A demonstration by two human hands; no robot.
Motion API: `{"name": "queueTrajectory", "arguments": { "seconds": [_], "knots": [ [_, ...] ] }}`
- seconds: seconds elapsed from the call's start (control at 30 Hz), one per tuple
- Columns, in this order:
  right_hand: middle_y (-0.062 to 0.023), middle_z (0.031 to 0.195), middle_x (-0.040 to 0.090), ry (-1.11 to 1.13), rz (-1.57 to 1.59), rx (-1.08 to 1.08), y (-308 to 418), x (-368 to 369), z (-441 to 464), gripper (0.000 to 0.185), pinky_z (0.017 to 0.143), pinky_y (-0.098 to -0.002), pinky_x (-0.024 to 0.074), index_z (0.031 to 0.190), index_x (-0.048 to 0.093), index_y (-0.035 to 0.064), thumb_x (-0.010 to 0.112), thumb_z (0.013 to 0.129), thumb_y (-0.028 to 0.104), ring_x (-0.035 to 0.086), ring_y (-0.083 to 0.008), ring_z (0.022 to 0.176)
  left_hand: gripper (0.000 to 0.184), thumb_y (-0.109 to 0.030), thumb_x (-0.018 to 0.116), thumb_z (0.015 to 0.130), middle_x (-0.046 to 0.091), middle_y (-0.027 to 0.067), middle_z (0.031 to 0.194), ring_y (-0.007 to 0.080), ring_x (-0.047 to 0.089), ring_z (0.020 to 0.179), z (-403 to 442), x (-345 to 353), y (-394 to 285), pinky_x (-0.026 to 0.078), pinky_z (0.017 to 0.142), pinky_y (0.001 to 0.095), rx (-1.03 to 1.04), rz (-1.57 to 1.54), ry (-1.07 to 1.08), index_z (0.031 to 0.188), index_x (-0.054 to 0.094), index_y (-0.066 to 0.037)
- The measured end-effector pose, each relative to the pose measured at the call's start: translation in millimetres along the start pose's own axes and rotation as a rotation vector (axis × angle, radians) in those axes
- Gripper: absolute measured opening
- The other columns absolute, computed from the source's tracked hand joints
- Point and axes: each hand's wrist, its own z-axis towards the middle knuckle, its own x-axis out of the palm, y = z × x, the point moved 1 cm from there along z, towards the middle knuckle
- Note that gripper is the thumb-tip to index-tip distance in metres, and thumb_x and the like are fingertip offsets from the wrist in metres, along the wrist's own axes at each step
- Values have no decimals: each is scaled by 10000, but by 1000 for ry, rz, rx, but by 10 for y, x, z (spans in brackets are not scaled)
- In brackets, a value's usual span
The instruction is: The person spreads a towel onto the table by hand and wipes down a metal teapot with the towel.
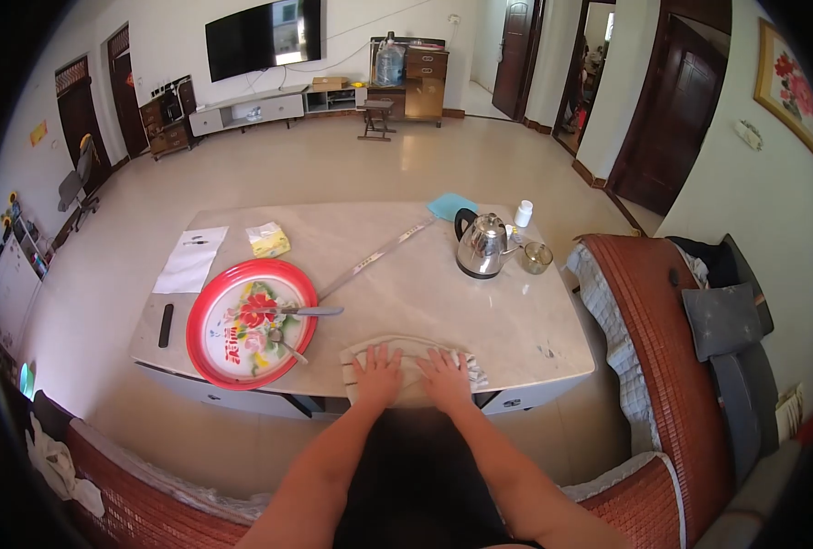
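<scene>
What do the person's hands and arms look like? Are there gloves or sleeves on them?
The left hand and right hand wear no gloves. Both forearms are bare, with no sleeves or watch showing. Between them is plain black clothing.

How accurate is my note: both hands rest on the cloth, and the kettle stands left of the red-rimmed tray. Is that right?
One thing is wrong: the head view shows the kettle right of the red-rimmed tray, not left. The left hand and right hand do rest on the cloth.
</scene>
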Motion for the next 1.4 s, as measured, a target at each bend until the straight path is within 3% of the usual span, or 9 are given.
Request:
{"name": "queueTrajectory", "arguments": {
  "seconds": [0.13, 0.67, 0.87, 0.93, 1.13, 1.17, 1.27, 1.33, 1.4],
  "knots": [
    [-47, 1351, 468, 55, -139, 26, -288, 82, 171, 451, 1044, -570, 257, 1262, 526, 245, 587, 816, 254, 437, -243, 1247, 490, -355, 453, 896, 326, 96, 1472, 332, 237, 1380, 276, 116, -202, 108, 1040, 678, 51, -3, -119, 1374, 426, -248],
    [-47, 1326, 480, 4, -62, 157, -1088, 529, 1565, 433, 1025, -539, 292, 1245, 544, 263, 580, 815, 298, 420, -235, 1245, 469, -330, 514, 858, 417, 49, 1420, 291, 336, 1332, 2054, 323, -182, 158, 1053, 643, 181, 14, -278, 1322, 501, -263],
    [-48, 1372, 463, 80, -45, 244, -955, 474, 1451, 430, 1034, -552, 268, 1265, 531, 276, 551, 838, 317, 420, -241, 1256, 483, -319, 512, 856, 420, 56, 1415, 306, 333, 1330, 1840, 375, -197, 176, 1037, 656, 163, -1, -312, 1334, 484, -256],
    [-49, 1372, 464, 92, -59, 227, -868, 417, 1308, 432, 1039, -552, 264, 1267, 530, 278, 552, 837, 314, 422, -244, 1255, 500, -310, 505, 863, 407, 74, 1420, 332, 327, 1327, 1621, 336, -174, 216, 1013, 668, 185, 19, -288, 1356, 453, -247],
    [-48, 1370, 466, 142, -8, 177, -519, 106, 621, 420, 1052, -559, 244, 1267, 532, 278, 543, 848, 307, 413, -249, 1267, 538, -347, 509, 870, 389, 79, 1435, 339, 302, 1343, 693, 193, -213, 204, 1018, 669, 189, 42, -243, 1386, 410, -231],
    [-48, 1375, 461, 147, -17, 159, -456, 65, 506, 425, 1057, -561, 235, 1275, 522, 278, 540, 851, 302, 406, -249, 1273, 568, -361, 529, 864, 381, 81, 1441, 334, 299, 1348, 560, 149, -206, 195, 1022, 669, 174, 21, -127, 1396, 394, -217],
    [-50, 1396, 435, 174, -49, 115, -362, -25, 274, 449, 1072, -569, 203, 1309, 486, 282, 526, 862, 289, 383, -249, 1295, 680, -400, 588, 834, 343, 86, 1467, 315, 290, 1362, 219, -285, -222, 168, 1034, 669, 152, -131, 141, 1425, 339, -173],
    [-53, 1421, 406, 206, -66, 101, -326, -88, 215, 474, 1083, -574, 179, 1340, 451, 292, 511, 871, 286, 360, -250, 1316, 776, -420, 630, 801, 299, 91, 1492, 296, 284, 1372, 122, -1109, -278, 146, 1040, 674, 175, -342, 209, 1442, 294, -140],
    [-59, 1446, 372, 286, -80, 122, -301, -132, 225, 489, 1089, -577, 160, 1366, 419, 292, 490, 883, 291, 330, -251, 1338, 855, -228, 733, 755, 268, 133, 1500, 273, 356, 1338, -178, -2363, -493, 280, 1063, 523, 374, -815, -181, 1452, 254, -102]
  ]
}}
